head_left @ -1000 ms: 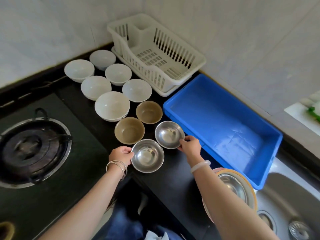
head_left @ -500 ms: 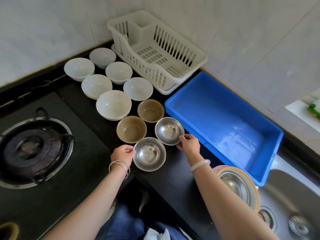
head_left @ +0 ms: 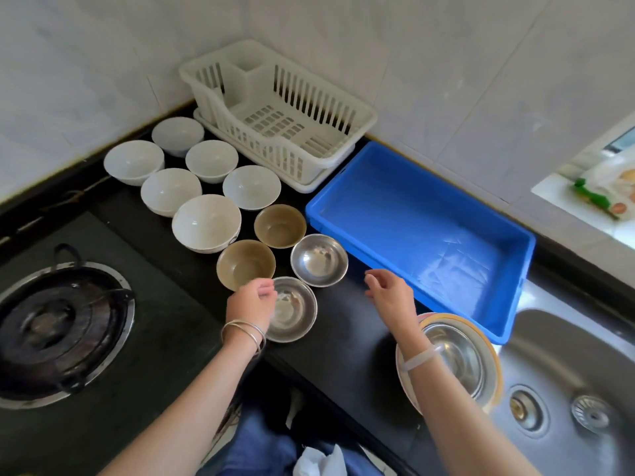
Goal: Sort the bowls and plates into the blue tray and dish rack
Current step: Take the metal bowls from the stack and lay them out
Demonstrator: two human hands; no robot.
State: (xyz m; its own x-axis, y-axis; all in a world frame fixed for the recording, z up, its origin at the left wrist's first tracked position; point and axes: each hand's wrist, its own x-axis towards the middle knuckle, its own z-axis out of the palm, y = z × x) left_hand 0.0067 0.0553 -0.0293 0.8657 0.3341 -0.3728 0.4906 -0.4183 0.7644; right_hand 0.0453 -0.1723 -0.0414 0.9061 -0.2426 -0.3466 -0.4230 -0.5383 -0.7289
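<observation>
1. Premises: a domestic kitchen.
2. A gas burner [head_left: 58, 333] is set into the black countertop [head_left: 347, 341] at its left end.
3. A stainless steel sink [head_left: 580, 389] with drain fittings occupies the right end.
4. White tiled walls [head_left: 446, 63] meet at the countertop's far corner.
5. A white plastic dish rack [head_left: 275, 111] stands in that corner, a blue tray [head_left: 422, 231] just beside it.
6. White bowls [head_left: 206, 221], brown bowls [head_left: 280, 225] and steel bowls [head_left: 319, 259] sit between burner and tray.
</observation>
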